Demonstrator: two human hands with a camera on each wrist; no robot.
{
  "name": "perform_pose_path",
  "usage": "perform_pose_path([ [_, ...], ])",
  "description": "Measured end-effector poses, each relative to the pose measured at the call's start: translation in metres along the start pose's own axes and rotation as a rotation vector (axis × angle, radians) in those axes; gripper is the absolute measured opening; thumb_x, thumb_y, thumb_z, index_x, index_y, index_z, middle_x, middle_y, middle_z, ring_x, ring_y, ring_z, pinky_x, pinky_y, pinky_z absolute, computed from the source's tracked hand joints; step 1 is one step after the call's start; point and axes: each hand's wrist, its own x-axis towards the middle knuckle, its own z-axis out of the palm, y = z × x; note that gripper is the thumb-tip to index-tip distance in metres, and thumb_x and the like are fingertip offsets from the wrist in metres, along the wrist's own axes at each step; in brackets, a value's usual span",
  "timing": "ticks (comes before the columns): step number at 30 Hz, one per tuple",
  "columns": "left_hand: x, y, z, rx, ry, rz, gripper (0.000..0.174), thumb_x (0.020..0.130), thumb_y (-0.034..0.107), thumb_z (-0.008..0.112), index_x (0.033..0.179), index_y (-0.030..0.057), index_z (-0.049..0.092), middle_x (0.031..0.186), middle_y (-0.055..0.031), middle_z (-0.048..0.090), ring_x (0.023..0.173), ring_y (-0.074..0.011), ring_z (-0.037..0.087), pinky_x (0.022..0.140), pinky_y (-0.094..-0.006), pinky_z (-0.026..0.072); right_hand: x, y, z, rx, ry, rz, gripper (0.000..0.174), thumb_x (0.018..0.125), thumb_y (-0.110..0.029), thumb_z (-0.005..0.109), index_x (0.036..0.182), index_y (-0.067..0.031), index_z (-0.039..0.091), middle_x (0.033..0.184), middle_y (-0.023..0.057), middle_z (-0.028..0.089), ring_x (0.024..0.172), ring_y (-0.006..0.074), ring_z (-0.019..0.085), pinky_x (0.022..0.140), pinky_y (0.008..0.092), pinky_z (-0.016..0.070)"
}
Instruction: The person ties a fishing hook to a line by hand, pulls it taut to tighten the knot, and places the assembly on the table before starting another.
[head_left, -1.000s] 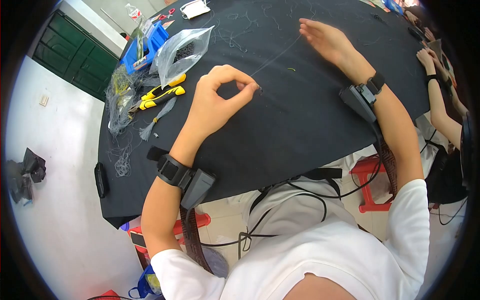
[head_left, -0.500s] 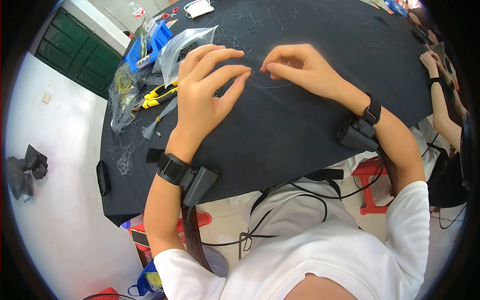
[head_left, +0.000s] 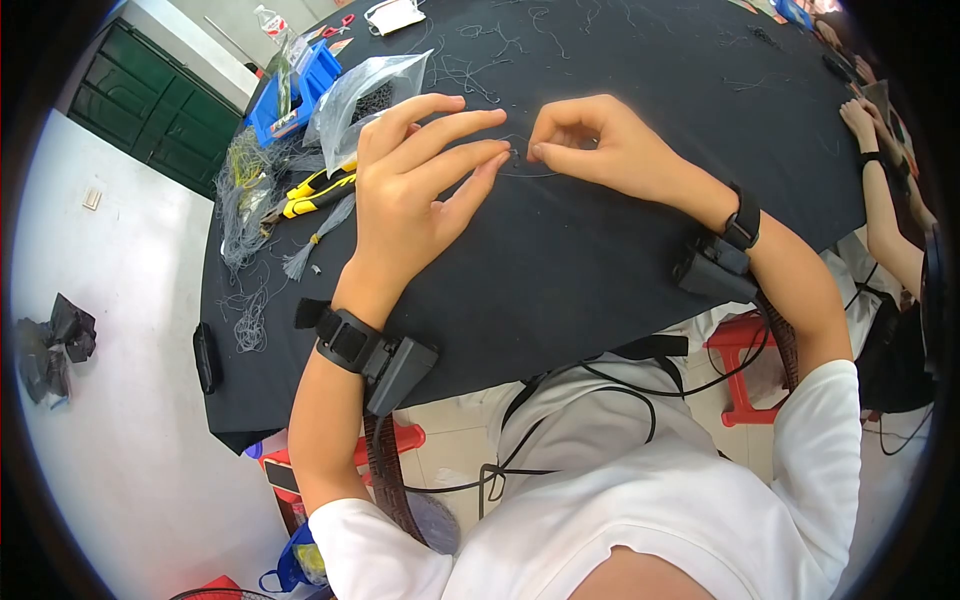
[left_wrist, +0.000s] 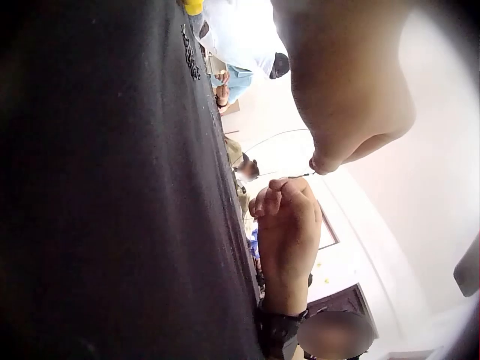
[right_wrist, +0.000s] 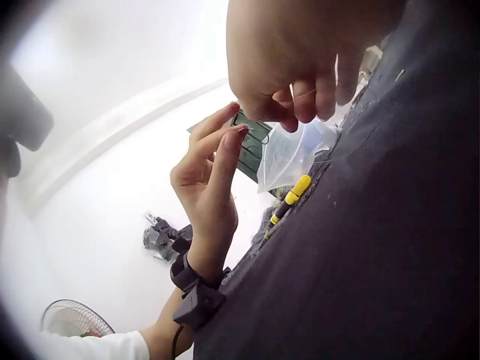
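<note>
Over the black-covered table [head_left: 560, 290], my left hand [head_left: 410, 190] pinches a small, dark, thin piece [left_wrist: 302, 176] between thumb and index finger, its other fingers spread. That piece is too small to name surely. A thin clear line [head_left: 530, 176] curves from there toward my right hand [head_left: 610, 140], which is close beside the left fingertips. The right thumb and index finger pinch the line, and its other fingers curl inward. In the right wrist view, a small loop of line [right_wrist: 262, 137] shows between both hands' fingertips.
At left lie yellow-and-black pliers [head_left: 320, 195], tangled line [head_left: 240, 190], and a tied line bundle [head_left: 310, 248]. Behind them are a clear plastic bag [head_left: 345, 105] of dark bits and a blue bin [head_left: 310, 85]. Another person's hands [head_left: 855, 120] are at the far right.
My right hand came in from the far right, where it held the line stretched, to beside the left fingertips. The line slackened into a curve. The left hand's outer fingers spread.
</note>
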Motion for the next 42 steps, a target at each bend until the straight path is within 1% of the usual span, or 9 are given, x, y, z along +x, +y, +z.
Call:
perform_pose_path([
  [14,-0.0017,-0.0027,0.0025,0.014,0.032,0.022,0.01,0.07,0.009,0.071,0.079,0.0117,0.069,0.086,0.0047,0.065,0.092,-0.0161,0.055,0.073,-0.0295,0.0394,0.0008,-0.0018,0.0007,-0.042,0.018,-0.019,0.014,0.085,-0.012,0.054,0.082,-0.0001,0.062,0.074,0.0025,0.062,0.067,0.0068,0.055,0.064,0.0227,0.0432],
  [23,-0.0007,-0.0005,0.0002,0.009,0.01,0.015,0.012,0.07,0.009,0.071,0.082,0.0122,0.07,0.091,0.0055,0.067,0.094,-0.0161,0.056,0.073,-0.0297,0.0399,0.0008,0.0007,0.0006,-0.039,0.009,-0.002,0.015,0.085,-0.013,0.054,0.083,-0.0002,0.061,0.075,0.0027,0.062,0.068,0.0069,0.056,0.065,0.0228,0.0438],
  [30,-0.0005,0.0008,0.0,-0.003,0.002,0.02,0.013,0.07,0.009,0.071,0.083,0.0119,0.07,0.09,0.0051,0.067,0.093,-0.0155,0.055,0.073,-0.0297,0.0396,0.0006,0.0033,0.0004,-0.019,-0.014,0.017,0.015,0.085,-0.013,0.054,0.083,0.0001,0.061,0.075,0.0023,0.062,0.069,0.0062,0.056,0.066,0.0227,0.044],
  [42,-0.0021,-0.0022,0.0021,0.002,0.01,0.031,0.012,0.07,0.01,0.071,0.081,0.0109,0.069,0.089,0.0041,0.066,0.091,-0.0156,0.055,0.074,-0.0297,0.0389,-0.0003,-0.0019,0.001,-0.041,0.005,0.003,0.014,0.085,-0.012,0.054,0.082,0.0005,0.06,0.072,0.0015,0.06,0.065,0.0054,0.052,0.065,0.0225,0.043],
])
